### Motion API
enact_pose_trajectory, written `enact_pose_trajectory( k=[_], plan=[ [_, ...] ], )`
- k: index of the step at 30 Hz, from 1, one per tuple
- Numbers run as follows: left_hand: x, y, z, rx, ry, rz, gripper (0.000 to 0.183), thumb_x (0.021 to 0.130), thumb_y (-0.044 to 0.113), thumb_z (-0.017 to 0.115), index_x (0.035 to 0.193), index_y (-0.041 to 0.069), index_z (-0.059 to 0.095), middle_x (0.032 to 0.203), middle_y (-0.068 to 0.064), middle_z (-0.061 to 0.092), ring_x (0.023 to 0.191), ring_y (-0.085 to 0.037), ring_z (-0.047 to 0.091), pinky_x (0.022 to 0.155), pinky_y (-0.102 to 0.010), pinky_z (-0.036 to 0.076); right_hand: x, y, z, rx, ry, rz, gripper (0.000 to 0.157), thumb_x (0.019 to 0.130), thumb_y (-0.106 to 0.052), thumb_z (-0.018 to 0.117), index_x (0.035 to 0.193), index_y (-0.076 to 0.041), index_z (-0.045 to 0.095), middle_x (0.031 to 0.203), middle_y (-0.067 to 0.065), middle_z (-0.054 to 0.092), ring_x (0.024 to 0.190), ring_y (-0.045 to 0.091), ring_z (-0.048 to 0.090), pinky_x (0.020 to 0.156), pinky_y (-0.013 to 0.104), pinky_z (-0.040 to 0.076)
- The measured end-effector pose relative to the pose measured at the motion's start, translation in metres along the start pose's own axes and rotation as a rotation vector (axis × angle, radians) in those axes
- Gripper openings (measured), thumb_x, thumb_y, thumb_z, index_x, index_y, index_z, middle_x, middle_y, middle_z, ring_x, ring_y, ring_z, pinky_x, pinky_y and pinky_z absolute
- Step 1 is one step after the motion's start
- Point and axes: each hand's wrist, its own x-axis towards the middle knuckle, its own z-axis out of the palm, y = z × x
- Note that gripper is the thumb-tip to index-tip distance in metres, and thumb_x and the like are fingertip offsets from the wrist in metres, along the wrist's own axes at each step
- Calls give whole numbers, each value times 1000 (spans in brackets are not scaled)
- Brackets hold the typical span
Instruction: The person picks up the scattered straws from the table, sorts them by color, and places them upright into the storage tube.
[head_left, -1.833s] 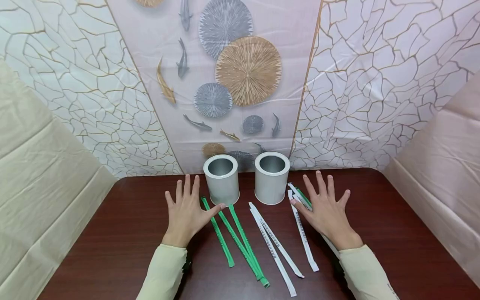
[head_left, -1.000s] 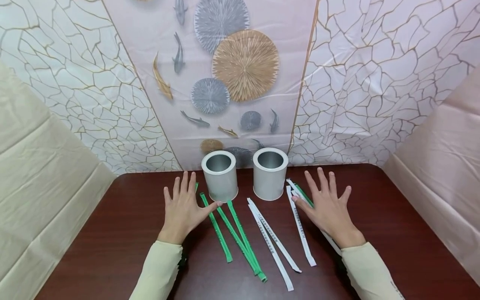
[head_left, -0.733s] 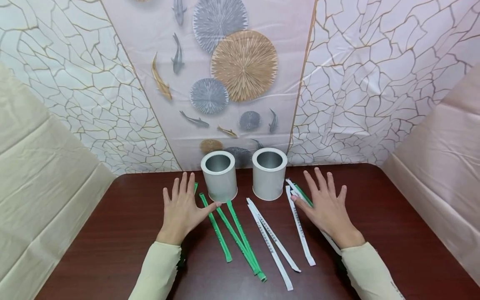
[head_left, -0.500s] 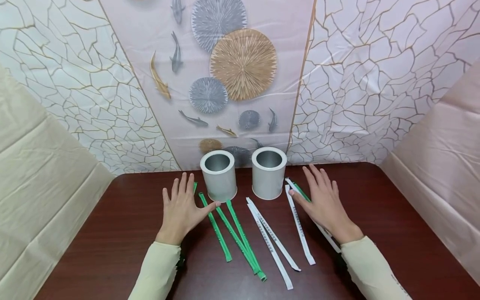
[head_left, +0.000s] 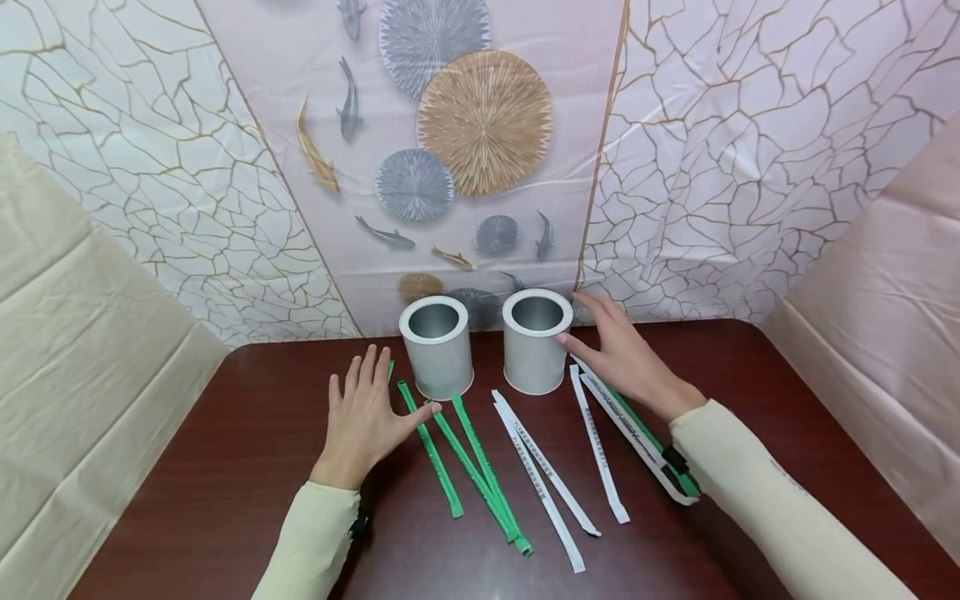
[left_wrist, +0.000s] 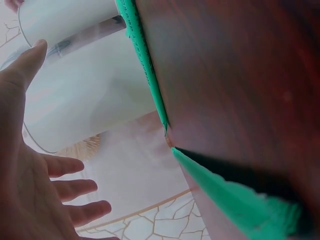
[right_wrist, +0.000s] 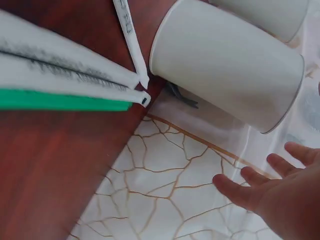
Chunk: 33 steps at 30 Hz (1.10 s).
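Note:
My right hand [head_left: 626, 362] is raised at the right side of the right-hand white can [head_left: 534, 367], thumb and fingers extended near its rim. In the right wrist view a gap shows between those fingers and the can [right_wrist: 225, 65]. My left hand [head_left: 366, 425] hovers with spread fingers left of several green wrapped straws [head_left: 432, 454]; its thumb reaches over them. The left-hand white can [head_left: 441, 362] stands just beyond, upright like the other. White wrapped straws [head_left: 536, 487] lie in front of the right can. Neither hand holds anything.
Under my right forearm lie more white straws [head_left: 630, 435] with a green straw [head_left: 651, 423] alongside. One more white straw [head_left: 597, 444] lies just left of them. The dark red table [head_left: 225, 467] ends at a patterned cloth backdrop [head_left: 483, 125]; pale cloth hangs at both sides.
My right hand has risen from above the right-hand straws and moved forward and left to the right can's rim, its fingers drawn closer together. My left hand stays nearly where it was.

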Motion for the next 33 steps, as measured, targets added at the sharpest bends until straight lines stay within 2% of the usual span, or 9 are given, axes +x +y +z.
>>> enact_pose_trajectory(
  k=[5, 11, 17, 20, 23, 26, 29, 31, 33],
  plan=[
    [0, 0, 0, 2, -2, 5, 119, 81, 82, 68, 163, 2, 36, 168, -22, 33, 153, -46, 33, 120, -73, 22, 24, -5, 6, -36, -28, -56, 79, 101, -50, 69, 161, -8, 40, 165, 15, 37, 152, 38, 34, 119, 62, 33],
    [-1, -6, 0, -3, -28, -15, 120, 81, 84, 66, 164, 4, 33, 169, -22, 32, 153, -45, 32, 120, -73, 21, 49, -5, 24, -10, -66, -44, 81, 99, -56, 68, 161, -10, 42, 166, 11, 36, 151, 36, 36, 117, 59, 37],
    [1, -5, 1, -25, -24, -17, 117, 83, 78, 71, 164, 3, 33, 168, -22, 34, 153, -46, 33, 121, -72, 21, 61, 3, 34, -14, -75, -24, 83, 99, -61, 64, 162, -13, 40, 168, 9, 34, 156, 35, 30, 122, 60, 30],
    [1, -6, 1, -40, -19, -15, 111, 86, 70, 74, 163, 2, 34, 166, -23, 38, 151, -46, 36, 120, -72, 24, 63, 7, 39, -16, -66, -23, 83, 99, -62, 63, 162, -12, 42, 167, 8, 37, 155, 35, 33, 123, 58, 29],
    [1, -8, 0, -91, -32, -21, 104, 89, 62, 76, 162, -1, 36, 163, -25, 41, 149, -46, 40, 120, -70, 28, 65, 9, 43, -6, -50, -16, 83, 98, -64, 64, 161, -13, 44, 165, 7, 40, 151, 34, 38, 121, 57, 32],
    [0, -11, -7, -194, -77, -58, 93, 93, 53, 77, 159, -2, 40, 160, -26, 44, 146, -46, 45, 116, -67, 37, 65, 9, 45, 8, -48, -15, 84, 96, -65, 66, 160, -14, 45, 163, 6, 42, 148, 35, 42, 119, 57, 35],
    [1, -18, -16, -306, -127, -118, 77, 96, 45, 77, 153, 0, 51, 150, -22, 56, 135, -41, 56, 106, -61, 49, 65, 11, 46, 22, -49, -21, 85, 95, -63, 68, 159, -13, 46, 162, 8, 42, 148, 36, 42, 119, 57, 36],
    [2, -25, -21, -356, -155, -146, 62, 98, 38, 76, 145, 2, 59, 133, -17, 67, 119, -35, 64, 95, -53, 56, 65, 12, 47, 28, -38, -27, 84, 94, -61, 70, 159, -12, 47, 161, 9, 43, 147, 36, 43, 118, 57, 36],
    [3, -33, -24, -364, -174, -150, 48, 99, 33, 76, 135, 3, 67, 114, -12, 72, 100, -27, 68, 82, -46, 58, 66, 13, 46, 35, -22, -31, 83, 94, -58, 72, 158, -11, 48, 160, 10, 44, 147, 36, 43, 118, 57, 36]
  ],
)
